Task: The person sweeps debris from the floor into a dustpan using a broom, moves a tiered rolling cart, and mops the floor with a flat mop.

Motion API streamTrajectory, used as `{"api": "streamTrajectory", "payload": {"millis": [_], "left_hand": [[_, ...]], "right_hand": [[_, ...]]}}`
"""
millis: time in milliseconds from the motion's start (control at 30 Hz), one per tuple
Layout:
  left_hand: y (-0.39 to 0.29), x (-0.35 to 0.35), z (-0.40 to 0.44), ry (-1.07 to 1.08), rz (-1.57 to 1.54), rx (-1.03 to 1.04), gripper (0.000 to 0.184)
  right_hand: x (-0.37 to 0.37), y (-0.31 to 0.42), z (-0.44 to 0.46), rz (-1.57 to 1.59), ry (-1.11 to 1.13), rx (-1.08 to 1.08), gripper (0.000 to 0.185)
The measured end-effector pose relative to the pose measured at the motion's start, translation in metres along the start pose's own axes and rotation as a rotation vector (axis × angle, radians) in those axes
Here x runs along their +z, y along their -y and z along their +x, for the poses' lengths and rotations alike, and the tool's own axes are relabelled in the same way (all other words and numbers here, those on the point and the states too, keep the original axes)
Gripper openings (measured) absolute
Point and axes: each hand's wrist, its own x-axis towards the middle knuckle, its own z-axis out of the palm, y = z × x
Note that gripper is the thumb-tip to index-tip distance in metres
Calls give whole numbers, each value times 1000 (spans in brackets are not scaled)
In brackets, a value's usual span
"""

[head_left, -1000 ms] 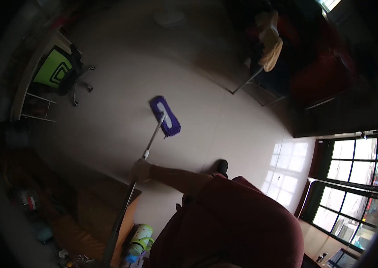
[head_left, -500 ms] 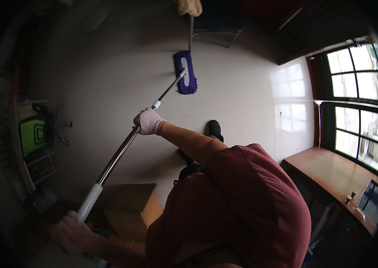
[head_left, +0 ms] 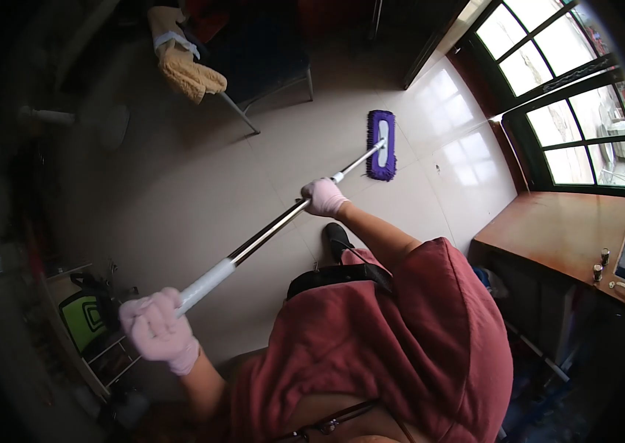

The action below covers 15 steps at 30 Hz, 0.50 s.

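A flat mop (head_left: 264,240) with a shiny metal pole and a white grip slants across the view. Its purple fringed pad (head_left: 389,164) lies flat on the pale tiled floor. My left hand (head_left: 161,331), in a pale pink glove, is closed round the white grip at the pole's top end. Farther down, my right hand (head_left: 325,198), gloved alike, wraps round the metal pole near a white collar. Its fingers are partly hidden from view.
A dark chair (head_left: 264,63) with metal legs stands ahead, a tan cloth (head_left: 187,72) hanging at its side. On the right are a wooden desk (head_left: 548,229) and a window (head_left: 578,140). A green and black chair (head_left: 82,323) is at left. My shoe (head_left: 338,240) is near the pole.
The mop pad has shifted right, towards the window side, and both hands have moved with the pole. My view has turned, so the dark chair and tan cloth sit farther left.
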Motion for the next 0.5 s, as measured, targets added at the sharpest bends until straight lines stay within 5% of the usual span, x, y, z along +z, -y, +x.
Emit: {"api": "streamTrajectory", "payload": {"millis": [133,333,500], "left_hand": [[50,41,-6,49,6,-79,22],[44,54,-4,77,646,-47,29],[3,49,18,247,1058,-620,25]], "right_hand": [[-16,-75,-12,-6,-54,145,22],[-33,-81,-22,-3,-128,227,15],[-22,-71,-12,-6,-73,218,16]]}}
